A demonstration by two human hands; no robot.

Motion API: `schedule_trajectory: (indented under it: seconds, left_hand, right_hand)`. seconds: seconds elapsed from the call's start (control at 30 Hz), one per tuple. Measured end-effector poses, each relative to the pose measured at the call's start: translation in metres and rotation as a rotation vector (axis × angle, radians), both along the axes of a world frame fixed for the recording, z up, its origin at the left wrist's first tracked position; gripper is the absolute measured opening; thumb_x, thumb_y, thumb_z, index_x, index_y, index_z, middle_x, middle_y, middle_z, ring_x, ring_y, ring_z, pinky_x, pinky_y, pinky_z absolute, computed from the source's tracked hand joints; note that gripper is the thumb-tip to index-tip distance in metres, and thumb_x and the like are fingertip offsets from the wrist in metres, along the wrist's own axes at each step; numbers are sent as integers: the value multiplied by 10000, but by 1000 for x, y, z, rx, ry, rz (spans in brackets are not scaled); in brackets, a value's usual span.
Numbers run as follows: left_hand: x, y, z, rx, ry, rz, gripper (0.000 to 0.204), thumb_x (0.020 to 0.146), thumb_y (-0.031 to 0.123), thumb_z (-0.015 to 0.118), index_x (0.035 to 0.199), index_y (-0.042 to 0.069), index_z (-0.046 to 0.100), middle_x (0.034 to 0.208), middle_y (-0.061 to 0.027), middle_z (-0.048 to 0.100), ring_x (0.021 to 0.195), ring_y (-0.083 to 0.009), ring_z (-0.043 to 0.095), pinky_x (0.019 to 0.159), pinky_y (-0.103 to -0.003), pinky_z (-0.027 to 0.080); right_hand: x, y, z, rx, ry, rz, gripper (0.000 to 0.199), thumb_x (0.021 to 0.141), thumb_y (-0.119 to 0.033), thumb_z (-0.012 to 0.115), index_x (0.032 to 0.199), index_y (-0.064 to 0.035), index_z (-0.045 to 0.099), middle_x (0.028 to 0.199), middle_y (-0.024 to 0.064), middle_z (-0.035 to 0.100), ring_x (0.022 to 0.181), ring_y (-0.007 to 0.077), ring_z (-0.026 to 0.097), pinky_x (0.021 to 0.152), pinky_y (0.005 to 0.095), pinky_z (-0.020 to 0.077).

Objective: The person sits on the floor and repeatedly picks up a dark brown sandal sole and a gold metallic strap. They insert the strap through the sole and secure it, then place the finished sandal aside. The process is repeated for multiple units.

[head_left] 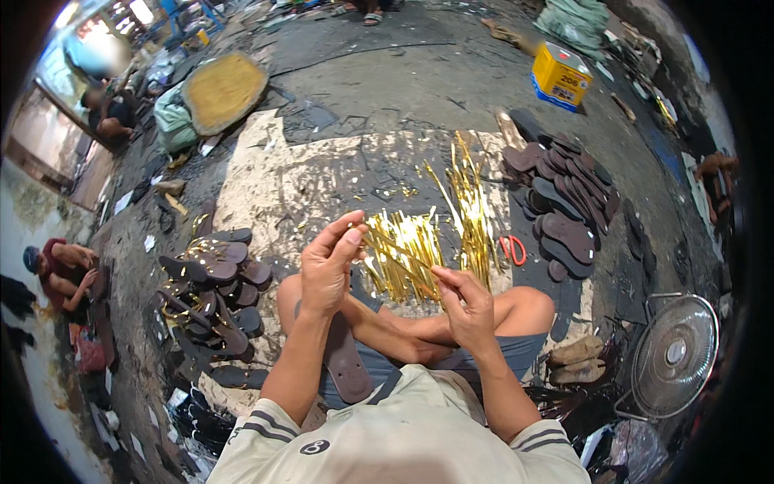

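Between my two raised hands stretches a thin gold strip (401, 248). My left hand (330, 262) pinches one end between thumb and forefinger. The other end is held in the closed fingers of my right hand (465, 302). Below and beyond them, a bundle of shiny gold strips (407, 278) lies on the ground sheet, with a longer bunch of gold strips (472, 214) beside it. A dark brown sandal sole (347, 363) rests on my lap under my left forearm; its far end is partly hidden.
Sandals with gold straps (214, 302) are heaped to my left. Plain dark soles (568, 194) pile up to the right, near red-handled scissors (513, 250). A round fan (675, 348) stands at the lower right, a yellow box (560, 77) farther back. Another person (68, 274) sits at far left.
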State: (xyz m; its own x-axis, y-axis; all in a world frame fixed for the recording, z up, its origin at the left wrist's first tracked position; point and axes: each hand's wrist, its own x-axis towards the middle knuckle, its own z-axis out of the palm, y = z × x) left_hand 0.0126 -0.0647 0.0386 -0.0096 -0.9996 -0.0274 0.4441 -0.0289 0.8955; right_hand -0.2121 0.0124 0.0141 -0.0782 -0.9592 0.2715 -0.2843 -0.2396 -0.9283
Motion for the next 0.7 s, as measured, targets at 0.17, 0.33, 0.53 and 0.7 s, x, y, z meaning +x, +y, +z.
schedule_trajectory:
  seconds: [0.17,0.33,0.53,0.7]
  left_hand:
    - [-4,6,1,-44,78,33,390,979,56,655,1349,-39,581,1078,-80,709,870,-90,666,750,-209,581]
    - [6,11,-6,-33,162,-15,393,990,52,637,1370,-22,572,1079,-68,709,904,-95,683,804,-242,590]
    - [8,11,-7,-3,124,3,289,981,68,645,1249,-38,648,1026,-77,728,868,-110,696,795,-244,582]
    - [11,6,-12,60,151,23,289,961,66,640,1236,-24,634,978,-60,698,820,-101,678,768,-251,598]
  right_hand:
    - [-4,10,-7,-53,-52,-27,308,919,80,623,1193,-25,719,1028,99,676,872,155,655,758,267,532]
    - [-8,13,-6,-78,-14,17,356,897,118,615,1206,-27,716,1000,102,665,857,154,648,723,261,525]
    - [-12,15,1,-93,139,74,352,891,92,621,1204,-40,718,967,119,673,828,185,639,725,304,512]
    - [-17,1,-3,153,-53,170,262,1000,-72,591,1243,-7,666,1059,117,713,1001,193,671,868,330,531]
